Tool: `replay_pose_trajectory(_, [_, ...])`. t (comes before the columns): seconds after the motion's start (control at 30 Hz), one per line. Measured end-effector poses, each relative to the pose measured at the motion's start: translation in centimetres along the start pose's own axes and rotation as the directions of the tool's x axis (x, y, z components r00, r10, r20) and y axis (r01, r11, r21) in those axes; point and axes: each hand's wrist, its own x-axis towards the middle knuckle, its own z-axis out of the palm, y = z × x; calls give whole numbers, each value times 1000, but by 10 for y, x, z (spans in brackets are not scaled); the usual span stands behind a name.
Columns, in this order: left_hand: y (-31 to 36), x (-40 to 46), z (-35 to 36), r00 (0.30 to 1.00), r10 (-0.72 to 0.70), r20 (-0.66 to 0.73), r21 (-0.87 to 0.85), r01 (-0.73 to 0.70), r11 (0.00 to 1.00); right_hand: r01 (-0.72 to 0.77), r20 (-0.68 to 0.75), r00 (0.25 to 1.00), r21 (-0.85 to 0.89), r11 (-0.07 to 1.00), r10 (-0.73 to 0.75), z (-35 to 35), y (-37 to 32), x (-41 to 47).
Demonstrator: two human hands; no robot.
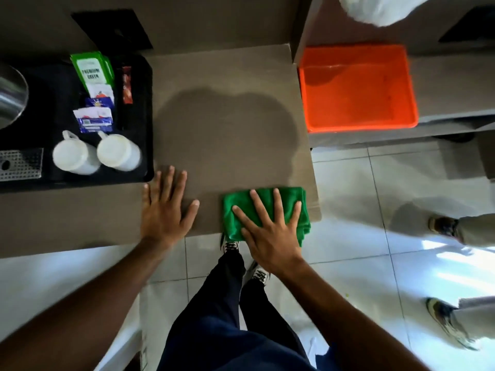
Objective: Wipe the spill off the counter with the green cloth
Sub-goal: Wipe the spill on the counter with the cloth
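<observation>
A folded green cloth (286, 199) lies at the front right corner of the brown counter (230, 68), partly over its near edge. My right hand (270, 226) presses flat on the cloth with fingers spread. My left hand (164, 210) rests flat on the bare counter to the left of the cloth, fingers apart, holding nothing. A large dark patch (227, 121) spreads across the counter's middle, beyond both hands; I cannot tell whether it is wet spill or shadow.
A black tray (142, 76) on the left holds two white mugs (95, 153), sachets and a green packet (92, 69). A metal kettle (10, 95) sits far left. An orange tub (359, 87) stands right of the counter. Another person's feet (450, 277) are on the tiled floor at right.
</observation>
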Motion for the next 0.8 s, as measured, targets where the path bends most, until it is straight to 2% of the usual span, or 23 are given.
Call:
replay_pose_trajectory(0.2, [-6, 2, 6, 1000, -4, -7, 0, 4, 1000, -86, 95, 992, 12, 996, 84, -9, -6, 21])
replay_pose_trajectory(0.33, [-11, 4, 15, 1000, 6, -26, -18, -6, 1000, -148, 42, 988, 18, 989, 147, -30, -17, 110])
replay_pose_trajectory(0.47, [-12, 4, 18, 999, 16, -30, -52, -18, 999, -48, -32, 998, -14, 999, 48, -58, -19, 249])
replay_pose_trajectory(0.6, [-17, 2, 20, 999, 20, -40, -82, -24, 996, 111, 77, 992, -95, 989, -104, -91, 12, 338])
replay_pose_trajectory(0.67, [-19, 3, 21, 999, 20, -43, -87, -24, 996, 121, 96, 989, -114, 986, -110, -99, 42, 338])
replay_pose_trajectory(0.8, [-17, 4, 20, 1000, 11, -27, -99, -13, 995, -65, 87, 993, -112, 992, 75, -87, 85, 239])
